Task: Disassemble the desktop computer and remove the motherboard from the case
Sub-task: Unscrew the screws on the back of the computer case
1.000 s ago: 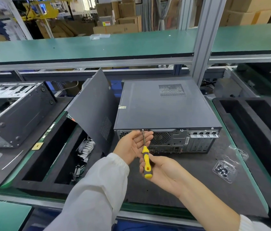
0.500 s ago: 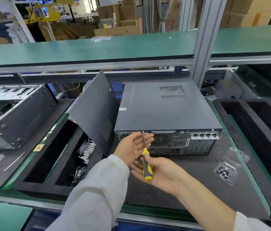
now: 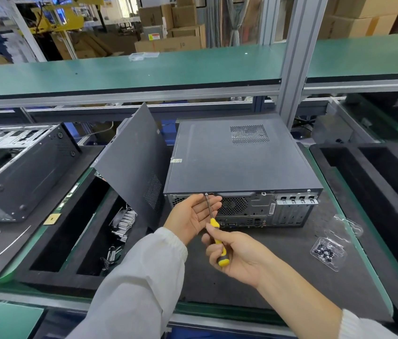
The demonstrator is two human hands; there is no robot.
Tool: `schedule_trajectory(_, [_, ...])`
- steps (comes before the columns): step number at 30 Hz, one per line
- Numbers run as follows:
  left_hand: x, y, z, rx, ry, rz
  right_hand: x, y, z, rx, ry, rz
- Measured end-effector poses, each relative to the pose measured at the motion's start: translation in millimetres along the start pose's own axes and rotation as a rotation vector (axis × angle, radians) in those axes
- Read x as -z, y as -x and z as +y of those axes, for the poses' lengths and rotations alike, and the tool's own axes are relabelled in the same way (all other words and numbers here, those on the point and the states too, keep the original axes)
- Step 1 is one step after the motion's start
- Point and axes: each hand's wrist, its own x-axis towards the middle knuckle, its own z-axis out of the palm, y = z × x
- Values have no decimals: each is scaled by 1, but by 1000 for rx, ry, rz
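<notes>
A dark grey desktop computer case (image 3: 239, 157) lies flat on the black mat, its rear panel facing me. My right hand (image 3: 237, 255) grips a yellow-and-black screwdriver (image 3: 217, 243); its shaft runs up to a screw (image 3: 206, 194) at the top left edge of the rear panel. My left hand (image 3: 193, 216) is held palm up just under the shaft and screw, fingers straight, touching the rear panel.
A loose grey side panel (image 3: 132, 162) leans left of the case over a black foam tray (image 3: 66, 241) holding parts. An opened case (image 3: 14, 172) sits at far left. A clear blister of screws (image 3: 326, 253) lies right of the case. More foam trays (image 3: 379, 182) stand at right.
My right hand has shifted its grip along the screwdriver handle and turned slightly. The left hand stays cupped under the screw. The case has not moved.
</notes>
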Motion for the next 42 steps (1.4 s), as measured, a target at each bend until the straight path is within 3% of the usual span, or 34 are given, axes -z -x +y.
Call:
schedule_trajectory(18, [-6,1,-1,23,30,39,8,-2,1,-42,-64,-98])
schedule_trajectory(42, [-16,4,-11,-26,88,105,6,-6,4,-23,-63,-49])
